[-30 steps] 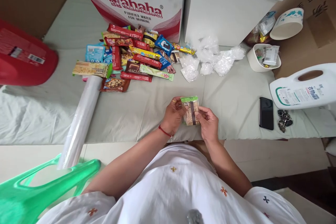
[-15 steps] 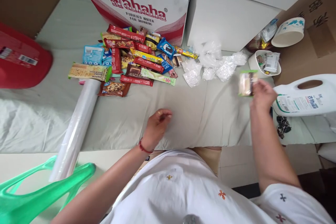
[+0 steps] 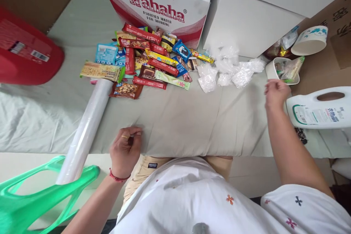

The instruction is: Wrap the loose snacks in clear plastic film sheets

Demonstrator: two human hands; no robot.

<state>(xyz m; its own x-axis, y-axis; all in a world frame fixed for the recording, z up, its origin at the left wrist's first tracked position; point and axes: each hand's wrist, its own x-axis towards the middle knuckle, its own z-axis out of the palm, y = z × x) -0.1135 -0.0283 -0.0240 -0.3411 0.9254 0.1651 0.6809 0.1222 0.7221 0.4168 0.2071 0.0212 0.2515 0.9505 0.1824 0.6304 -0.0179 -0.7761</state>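
My right hand (image 3: 275, 93) hovers over the grey sheet, just left of a small white bowl (image 3: 269, 71). Its fingers are loosely bent and hold nothing. A clear-wrapped snack pack with a green end (image 3: 293, 68) lies tilted in that bowl on other packets. My left hand (image 3: 125, 150) rests at the sheet's near edge with its fingers curled in. It sits beside the lower end of a roll of clear film (image 3: 87, 128). A pile of several wrapped snack bars (image 3: 148, 62) lies at the back centre.
Crumpled clear bags (image 3: 227, 69) lie right of the snacks. Behind stand a Wahaha carton (image 3: 156, 3) and a white box (image 3: 252, 18). A white jug (image 3: 320, 108), keys (image 3: 301, 135) and a paper bowl (image 3: 309, 40) are at right. A red container (image 3: 24, 51) and a green plastic item (image 3: 41, 197) are at left.
My right hand carried the wrapped snack pack right and let it go in the white bowl. My left hand came off the pack and drew back left to the sheet's edge.
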